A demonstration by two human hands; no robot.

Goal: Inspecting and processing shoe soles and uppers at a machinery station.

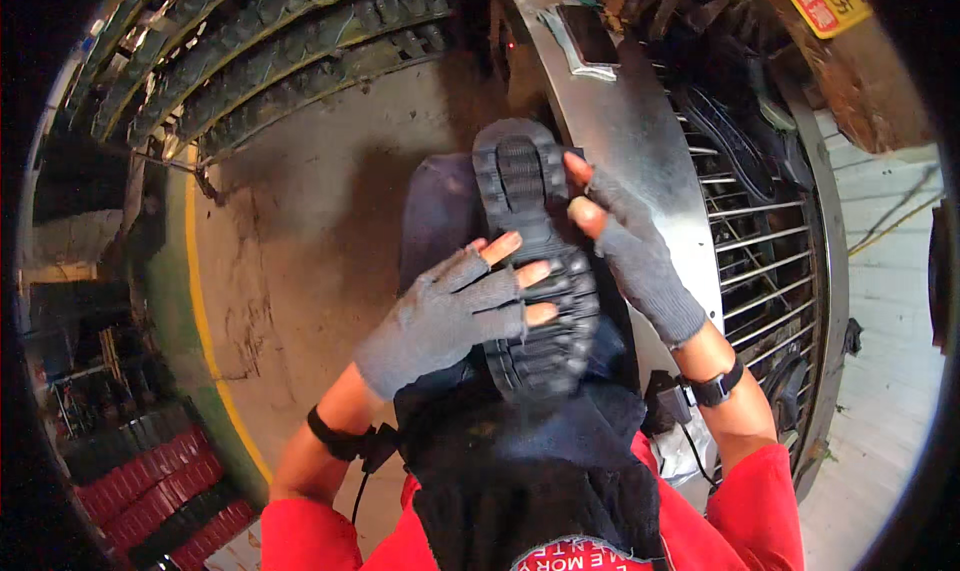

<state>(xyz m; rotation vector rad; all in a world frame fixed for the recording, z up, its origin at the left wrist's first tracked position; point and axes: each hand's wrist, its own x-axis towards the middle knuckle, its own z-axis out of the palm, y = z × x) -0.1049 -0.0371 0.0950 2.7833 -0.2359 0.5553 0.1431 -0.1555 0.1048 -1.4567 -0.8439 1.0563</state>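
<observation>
A black shoe sole (pixel 556 351) with deep treads faces up above my lap, its narrower heel end pointing away from me. Across its middle lies my left hand (pixel 440 316), in a grey fingerless glove, with fingers stretched and spread over the tread. My right hand (pixel 630 246), gloved the same way, holds the sole's right edge near the heel with bent fingers. Whether an upper is attached underneath cannot be seen. A dark apron (pixel 530 451) covers my lap below the sole.
A metal bench (pixel 640 131) runs along my right, with a phone (pixel 588 33) on it. Beyond is a barred rack (pixel 765 261) holding dark shoes. Shelves of dark footwear (pixel 300 71) stand far left; red and black items (pixel 160 481) are stacked lower left.
</observation>
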